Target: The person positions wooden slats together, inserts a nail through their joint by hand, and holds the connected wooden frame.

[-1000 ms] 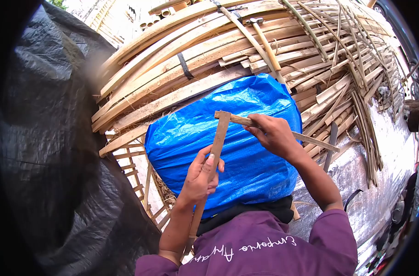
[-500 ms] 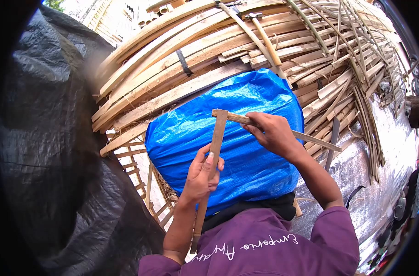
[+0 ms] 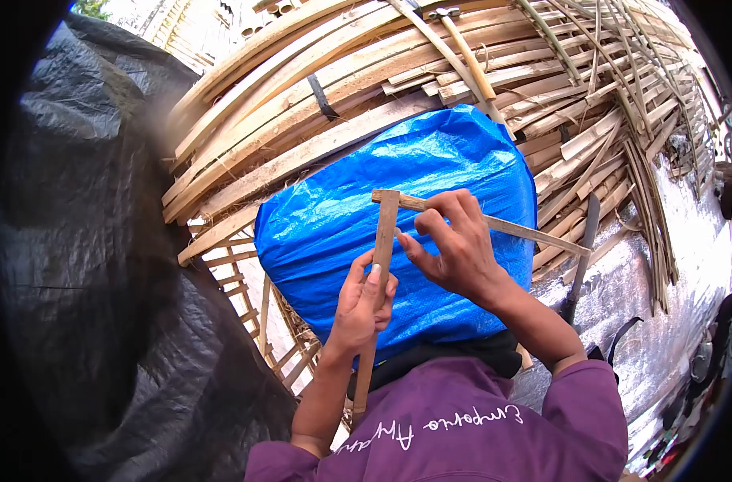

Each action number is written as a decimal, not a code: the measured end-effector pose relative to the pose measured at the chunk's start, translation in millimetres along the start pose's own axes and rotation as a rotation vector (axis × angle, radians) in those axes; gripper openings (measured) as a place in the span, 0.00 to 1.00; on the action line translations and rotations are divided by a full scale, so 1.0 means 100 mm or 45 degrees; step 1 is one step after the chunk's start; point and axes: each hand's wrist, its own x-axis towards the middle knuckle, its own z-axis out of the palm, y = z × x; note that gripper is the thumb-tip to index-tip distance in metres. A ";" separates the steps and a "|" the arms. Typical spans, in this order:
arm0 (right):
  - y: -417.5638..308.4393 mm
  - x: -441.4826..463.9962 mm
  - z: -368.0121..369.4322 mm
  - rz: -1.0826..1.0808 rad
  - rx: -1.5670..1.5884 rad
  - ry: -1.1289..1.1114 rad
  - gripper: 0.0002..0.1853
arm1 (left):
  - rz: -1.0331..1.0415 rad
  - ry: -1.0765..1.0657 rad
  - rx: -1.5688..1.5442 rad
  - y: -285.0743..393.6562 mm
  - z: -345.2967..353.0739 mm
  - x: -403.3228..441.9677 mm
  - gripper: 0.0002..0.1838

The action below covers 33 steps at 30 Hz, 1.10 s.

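Note:
My left hand (image 3: 361,304) is wrapped around a flat bamboo slat (image 3: 387,229) that stands lengthwise over my lap. At its upper end a second, narrower bamboo slat (image 3: 534,234) meets it, running off to the right; how they are joined I cannot make out. Over this second slat hovers my right hand (image 3: 462,249), fingers bent and thumb held apart, gripping nothing. Part of that slat is hidden behind the hand. Beneath both slats a blue plastic sheet (image 3: 318,241) covers my lap.
Stacked bamboo strips (image 3: 301,120) fill the space ahead, with a hammer (image 3: 466,56) lying on them. To the right, a long dark blade (image 3: 584,249) rests near silvery sheeting (image 3: 671,345). A black tarp (image 3: 85,241) hangs at left, beside a slatted bamboo frame (image 3: 237,285).
My right hand has let go of the narrower slat, its thumb and fingers now spread apart. My left hand keeps its hold, and the joined slats have barely shifted.

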 end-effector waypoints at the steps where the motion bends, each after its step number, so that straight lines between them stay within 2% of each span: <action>1: -0.03 -0.01 0.04 0.005 0.007 0.000 0.15 | 0.003 -0.002 -0.003 0.00 0.02 0.00 0.19; 3: -0.07 -0.03 0.13 0.082 0.184 -0.201 0.16 | 0.011 -0.012 0.001 0.00 0.02 0.00 0.19; 8: -0.13 -0.04 0.16 0.152 0.247 -0.152 0.15 | 0.036 -0.054 -0.016 -0.01 0.00 -0.04 0.23; 11: -0.14 -0.03 0.12 0.121 0.083 -0.169 0.14 | 0.016 -0.072 -0.016 0.01 0.01 -0.06 0.24; 13: -0.11 0.02 0.10 -0.048 -0.050 -0.045 0.14 | 0.020 -0.072 -0.010 0.08 0.05 -0.09 0.24; 14: -0.10 0.05 0.08 -0.043 -0.060 -0.045 0.14 | 0.023 -0.074 -0.007 0.11 0.07 -0.10 0.24; 16: -0.03 0.15 0.00 -0.271 -0.202 0.006 0.14 | 0.021 -0.068 0.013 0.13 0.09 -0.13 0.24; 17: 0.01 0.20 0.00 -0.267 -0.215 0.009 0.14 | 0.021 -0.047 0.043 0.14 0.08 -0.14 0.24; 18: 0.05 0.26 0.00 -0.407 -0.184 0.055 0.15 | 0.029 -0.063 0.066 0.12 0.07 -0.16 0.24; 21: 0.18 0.37 -0.08 -0.587 -0.124 0.024 0.23 | 0.033 -0.079 0.155 0.08 0.05 -0.19 0.24; 23: 0.26 0.31 -0.02 -0.575 0.032 -0.209 0.28 | 0.040 -0.078 0.166 0.10 0.09 -0.18 0.24; 25: 0.29 0.36 -0.01 -0.619 0.002 -0.182 0.30 | 0.042 -0.062 0.174 0.09 0.11 -0.19 0.24; 27: 0.33 0.37 0.02 -0.689 0.016 -0.140 0.24 | 0.018 -0.075 0.177 0.09 0.11 -0.19 0.24; 33: 0.38 0.36 0.06 -0.697 0.108 -0.137 0.22 | -0.019 -0.079 0.095 0.05 0.10 -0.16 0.23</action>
